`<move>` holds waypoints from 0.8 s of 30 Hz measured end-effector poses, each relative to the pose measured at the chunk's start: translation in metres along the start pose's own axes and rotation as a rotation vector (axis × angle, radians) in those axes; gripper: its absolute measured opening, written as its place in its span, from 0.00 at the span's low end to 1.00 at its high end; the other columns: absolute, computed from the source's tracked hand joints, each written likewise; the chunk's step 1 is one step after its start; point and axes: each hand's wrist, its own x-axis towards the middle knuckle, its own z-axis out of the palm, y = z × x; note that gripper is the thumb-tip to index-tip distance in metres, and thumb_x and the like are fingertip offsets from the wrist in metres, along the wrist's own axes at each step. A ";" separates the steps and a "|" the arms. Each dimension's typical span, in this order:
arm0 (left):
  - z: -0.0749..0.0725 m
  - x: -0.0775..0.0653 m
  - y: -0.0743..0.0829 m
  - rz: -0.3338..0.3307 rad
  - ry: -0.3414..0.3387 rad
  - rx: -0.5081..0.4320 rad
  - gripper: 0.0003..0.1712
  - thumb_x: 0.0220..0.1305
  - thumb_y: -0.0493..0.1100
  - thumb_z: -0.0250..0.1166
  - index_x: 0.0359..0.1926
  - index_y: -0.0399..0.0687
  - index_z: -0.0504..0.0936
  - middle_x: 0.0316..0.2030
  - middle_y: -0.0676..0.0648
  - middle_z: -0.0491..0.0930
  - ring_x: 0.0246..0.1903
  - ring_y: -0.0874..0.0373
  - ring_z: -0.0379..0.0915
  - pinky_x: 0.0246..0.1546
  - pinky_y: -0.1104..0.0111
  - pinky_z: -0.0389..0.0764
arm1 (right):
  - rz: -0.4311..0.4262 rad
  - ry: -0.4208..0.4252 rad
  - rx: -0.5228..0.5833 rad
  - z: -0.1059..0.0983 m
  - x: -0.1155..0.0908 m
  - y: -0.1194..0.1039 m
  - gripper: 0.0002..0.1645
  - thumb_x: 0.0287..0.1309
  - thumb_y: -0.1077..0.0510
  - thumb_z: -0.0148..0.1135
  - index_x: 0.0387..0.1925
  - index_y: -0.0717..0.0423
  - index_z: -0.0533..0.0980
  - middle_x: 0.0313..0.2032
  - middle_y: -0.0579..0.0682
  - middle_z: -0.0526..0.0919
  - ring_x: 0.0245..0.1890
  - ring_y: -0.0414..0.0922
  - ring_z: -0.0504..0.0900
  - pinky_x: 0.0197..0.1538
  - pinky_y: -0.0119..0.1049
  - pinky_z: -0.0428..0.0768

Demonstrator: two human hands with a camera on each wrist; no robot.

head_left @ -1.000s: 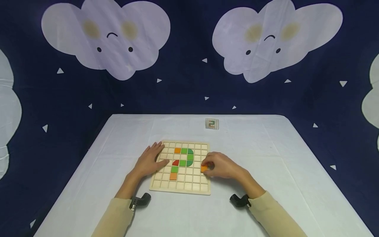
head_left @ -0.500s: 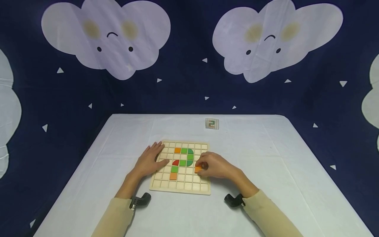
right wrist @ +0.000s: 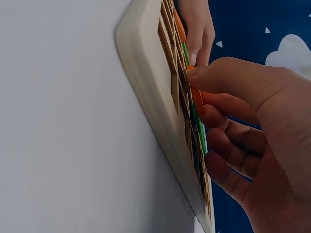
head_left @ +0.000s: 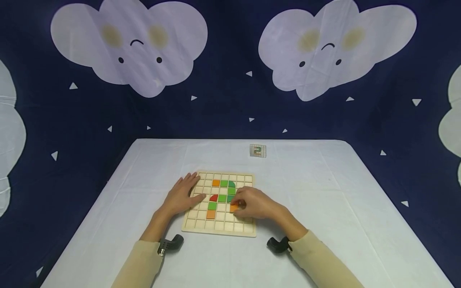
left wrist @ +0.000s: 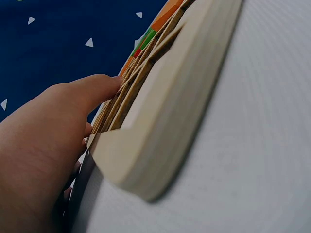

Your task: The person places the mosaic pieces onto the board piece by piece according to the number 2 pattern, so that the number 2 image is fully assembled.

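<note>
A wooden grid board [head_left: 219,229] lies on the white table, with green, red and orange tiles set in some of its squares. My left hand [head_left: 181,197] rests along the board's left edge, fingers straight and thumb over the grid. Between thumb and fingers, my right hand [head_left: 257,203] pinches an orange square tile [head_left: 233,208], just below the dark green rounded tile [head_left: 230,199]. The right wrist view shows that orange tile [right wrist: 197,99] held close over the grid. A red quarter-round tile [head_left: 214,198] sits left of a green square tile [head_left: 222,198].
Behind the board stands a small card [head_left: 257,151] printed with a coloured grid pattern. The white table [head_left: 309,176] reaches back to a dark blue curtain with clouds [head_left: 230,108]. A black wrist camera [head_left: 278,245] sticks out below the right wrist, another [head_left: 175,243] by the left.
My right hand has slid left over the board with the orange tile, from its right edge to near the dark green rounded tile. The left hand has stayed in place.
</note>
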 end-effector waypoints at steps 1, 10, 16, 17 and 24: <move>0.000 0.000 0.000 0.000 0.000 0.001 0.48 0.60 0.67 0.59 0.72 0.45 0.61 0.72 0.47 0.54 0.72 0.51 0.43 0.72 0.57 0.42 | -0.003 0.002 0.003 0.000 0.001 -0.001 0.14 0.48 0.50 0.70 0.40 0.45 0.85 0.34 0.34 0.76 0.32 0.36 0.72 0.35 0.29 0.74; 0.000 0.001 0.000 -0.010 -0.013 0.004 0.48 0.60 0.68 0.58 0.72 0.46 0.60 0.72 0.47 0.54 0.72 0.52 0.42 0.72 0.58 0.41 | -0.045 0.015 0.003 0.008 0.008 -0.006 0.14 0.47 0.49 0.71 0.39 0.46 0.85 0.32 0.34 0.76 0.30 0.34 0.71 0.32 0.27 0.74; -0.001 0.001 -0.001 -0.018 -0.017 0.008 0.48 0.60 0.68 0.58 0.72 0.47 0.60 0.72 0.48 0.53 0.72 0.52 0.41 0.72 0.59 0.41 | -0.059 0.008 0.000 0.010 0.010 -0.012 0.15 0.49 0.47 0.70 0.39 0.47 0.85 0.31 0.35 0.76 0.30 0.33 0.71 0.33 0.26 0.74; -0.001 0.001 -0.001 -0.019 -0.016 0.006 0.48 0.60 0.68 0.58 0.72 0.47 0.60 0.72 0.48 0.53 0.72 0.52 0.41 0.72 0.59 0.41 | -0.059 0.003 -0.001 0.010 0.011 -0.013 0.15 0.50 0.47 0.70 0.40 0.47 0.85 0.32 0.35 0.76 0.30 0.32 0.71 0.34 0.26 0.74; -0.001 0.000 0.000 -0.011 -0.008 0.000 0.47 0.60 0.68 0.58 0.72 0.45 0.60 0.72 0.46 0.55 0.72 0.51 0.43 0.72 0.58 0.41 | -0.069 -0.028 -0.013 0.013 0.015 -0.019 0.14 0.52 0.46 0.69 0.40 0.45 0.84 0.33 0.34 0.76 0.31 0.32 0.71 0.35 0.25 0.73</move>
